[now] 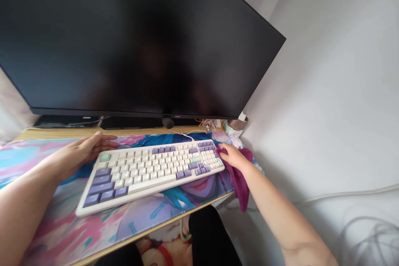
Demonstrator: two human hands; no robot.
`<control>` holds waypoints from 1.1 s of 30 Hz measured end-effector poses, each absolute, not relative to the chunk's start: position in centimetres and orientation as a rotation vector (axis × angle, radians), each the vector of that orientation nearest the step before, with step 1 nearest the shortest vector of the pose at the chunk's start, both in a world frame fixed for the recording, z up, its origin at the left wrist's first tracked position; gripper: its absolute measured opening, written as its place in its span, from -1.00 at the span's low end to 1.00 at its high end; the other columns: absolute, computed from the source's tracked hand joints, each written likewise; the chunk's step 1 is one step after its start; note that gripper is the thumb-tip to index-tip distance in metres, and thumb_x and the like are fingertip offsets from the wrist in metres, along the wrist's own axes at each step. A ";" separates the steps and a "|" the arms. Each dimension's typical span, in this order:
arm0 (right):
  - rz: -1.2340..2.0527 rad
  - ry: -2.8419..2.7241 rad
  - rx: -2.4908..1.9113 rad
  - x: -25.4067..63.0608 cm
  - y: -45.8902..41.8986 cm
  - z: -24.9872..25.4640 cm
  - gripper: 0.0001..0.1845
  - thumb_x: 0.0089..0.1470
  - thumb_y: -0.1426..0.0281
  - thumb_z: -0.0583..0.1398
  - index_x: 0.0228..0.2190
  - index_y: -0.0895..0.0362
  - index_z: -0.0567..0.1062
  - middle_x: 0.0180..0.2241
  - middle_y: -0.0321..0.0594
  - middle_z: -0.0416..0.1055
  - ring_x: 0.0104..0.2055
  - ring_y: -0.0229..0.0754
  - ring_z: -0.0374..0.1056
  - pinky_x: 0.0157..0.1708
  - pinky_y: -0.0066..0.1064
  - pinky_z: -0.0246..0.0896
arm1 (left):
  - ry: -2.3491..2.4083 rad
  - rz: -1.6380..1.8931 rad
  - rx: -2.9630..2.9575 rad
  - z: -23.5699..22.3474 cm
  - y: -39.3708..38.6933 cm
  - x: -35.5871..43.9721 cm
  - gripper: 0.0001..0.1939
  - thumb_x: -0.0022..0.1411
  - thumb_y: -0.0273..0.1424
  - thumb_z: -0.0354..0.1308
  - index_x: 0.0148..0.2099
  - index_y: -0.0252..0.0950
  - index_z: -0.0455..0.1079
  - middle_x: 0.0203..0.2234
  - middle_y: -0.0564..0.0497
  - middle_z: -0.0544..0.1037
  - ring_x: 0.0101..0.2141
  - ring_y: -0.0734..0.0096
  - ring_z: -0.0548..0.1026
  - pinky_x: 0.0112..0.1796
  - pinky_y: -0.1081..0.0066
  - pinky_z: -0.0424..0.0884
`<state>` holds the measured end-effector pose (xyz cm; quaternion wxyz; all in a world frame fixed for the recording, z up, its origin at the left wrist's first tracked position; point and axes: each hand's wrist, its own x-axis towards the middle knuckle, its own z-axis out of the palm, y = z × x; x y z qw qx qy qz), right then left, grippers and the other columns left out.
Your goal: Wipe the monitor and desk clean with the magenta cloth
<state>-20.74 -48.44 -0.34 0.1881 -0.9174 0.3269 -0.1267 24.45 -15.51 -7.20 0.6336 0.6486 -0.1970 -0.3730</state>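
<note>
Keyboard: flat on the patterned mat [75, 232], below the monitor [140, 41], within reach of both hands.
Left hand [89, 147]: grip open, fingers loosely extended beside the keyboard's [152, 170] far left corner; contact unclear.
Right hand [234, 158]: grip closed on the purple cloth [241, 187], probably to keep it against the keyboard's right end.
Cloth's loose part: hangs past the tabletop [56, 134] edge, unsupported.

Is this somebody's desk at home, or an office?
Probably a desk at home, though an office can't be ruled out. A large dark monitor stands over a purple-and-white keyboard, on a colourful desk mat with a painted-looking pattern.
</note>
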 end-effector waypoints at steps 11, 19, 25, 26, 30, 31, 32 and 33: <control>-0.213 0.896 -2.571 -26.9 -44.1 2.4 -0.89 0.14 0.29 0.26 -0.32 0.01 0.42 -0.33 -0.32 0.51 -0.22 -0.08 0.45 -0.13 -0.27 0.32 | -0.503 -0.803 1.482 -6.9 -15.6 24.1 -0.17 -0.01 0.37 0.38 0.04 -0.19 0.64 -0.06 -0.19 0.80 0.01 -0.04 0.75 -0.14 0.35 0.75; -0.454 0.945 -2.534 -24.1 -45.1 0.0 -0.80 0.13 0.17 0.25 -0.30 -0.04 0.36 -0.30 -0.32 0.52 -0.16 0.01 0.50 -0.01 -0.10 0.40 | -0.500 -0.782 1.441 -7.0 -15.6 24.1 -0.07 -0.12 0.39 0.45 0.05 -0.26 0.65 -0.10 -0.25 0.79 -0.06 0.02 0.76 -0.20 0.41 0.73; -0.490 0.960 -2.538 -22.8 -46.3 -1.9 -0.80 0.08 0.23 0.26 -0.28 -0.04 0.34 -0.23 -0.30 0.53 -0.09 0.03 0.50 0.04 -0.08 0.40 | -0.495 -0.772 1.444 -7.1 -15.7 23.9 -0.11 -0.08 0.40 0.42 0.03 -0.21 0.67 -0.12 -0.21 0.80 -0.10 0.11 0.75 -0.23 0.48 0.69; -0.501 0.963 -2.538 -22.6 -46.4 -1.9 -0.79 0.10 0.22 0.25 -0.27 -0.03 0.34 -0.21 -0.26 0.54 -0.08 0.04 0.50 0.05 -0.07 0.39 | -0.492 -0.775 1.434 -7.1 -15.8 23.9 -0.11 -0.09 0.40 0.43 0.02 -0.21 0.68 -0.12 -0.20 0.80 -0.11 0.12 0.75 -0.23 0.49 0.68; -0.542 0.937 -2.541 -21.3 -46.8 -2.1 -0.79 0.16 0.18 0.19 -0.21 0.00 0.35 -0.12 -0.15 0.56 -0.02 0.06 0.49 0.10 -0.06 0.36 | -0.479 -0.781 1.438 -7.2 -15.8 24.0 -0.09 -0.13 0.41 0.44 0.02 -0.21 0.68 -0.12 -0.20 0.80 -0.09 0.09 0.75 -0.19 0.46 0.70; -0.553 0.931 -2.540 -20.9 -47.0 -2.2 -0.78 0.17 0.17 0.18 -0.20 0.00 0.36 -0.10 -0.14 0.55 -0.01 0.05 0.49 0.11 -0.05 0.36 | -0.476 -0.780 1.448 -7.2 -15.8 23.9 -0.08 -0.14 0.41 0.43 0.03 -0.21 0.68 -0.12 -0.19 0.80 -0.07 0.08 0.75 -0.18 0.45 0.70; -0.564 0.928 -2.536 -20.5 -47.3 -2.3 -0.78 0.18 0.16 0.17 -0.19 0.00 0.36 -0.10 -0.15 0.55 -0.01 0.05 0.49 0.11 -0.05 0.36 | -0.474 -0.778 1.462 -7.1 -15.8 23.9 -0.07 -0.15 0.42 0.43 0.03 -0.21 0.67 -0.11 -0.18 0.80 -0.05 0.06 0.75 -0.16 0.43 0.71; -0.574 0.930 -2.531 -20.1 -47.6 -2.3 -0.77 0.17 0.16 0.17 -0.20 -0.01 0.37 -0.12 -0.16 0.55 -0.03 0.05 0.49 0.09 -0.05 0.36 | -0.473 -0.778 1.480 -7.1 -15.8 23.8 -0.05 -0.17 0.43 0.43 0.03 -0.21 0.66 -0.11 -0.17 0.80 -0.03 0.04 0.74 -0.14 0.40 0.72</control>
